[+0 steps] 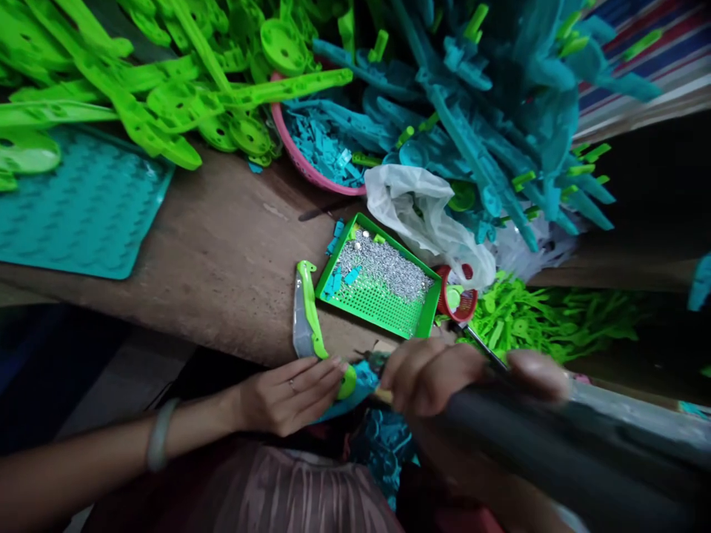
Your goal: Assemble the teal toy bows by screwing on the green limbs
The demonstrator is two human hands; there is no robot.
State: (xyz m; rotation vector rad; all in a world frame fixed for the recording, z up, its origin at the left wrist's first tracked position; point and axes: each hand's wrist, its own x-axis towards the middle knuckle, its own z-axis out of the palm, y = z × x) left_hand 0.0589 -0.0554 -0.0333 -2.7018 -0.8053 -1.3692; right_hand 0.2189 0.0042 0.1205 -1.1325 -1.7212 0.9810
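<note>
My left hand (294, 396), with a ring and a bangle, lies with its fingers pressed together over a plastic piece (349, 383) of bright green and teal near the table's front edge. A curved green strip with a translucent grey blade (304, 318) reaches up from beside its fingertips; whether the two are joined is hidden. My right hand (433, 374) is wrapped round a dark, thick cylindrical tool (533, 429), blurred in the foreground, that looks like a powered screwdriver. Its front end is close to the teal part. A green perforated tray (383, 314) of small silver screws (389, 263) sits just beyond.
Bright green plastic parts (167, 104) are heaped at the back left, teal ones (472, 126) at the back right. Around them are a teal mat (83, 215), a pink basket (300, 166), a white plastic bag (416, 196), a small red basket (471, 305) and more green parts (522, 318).
</note>
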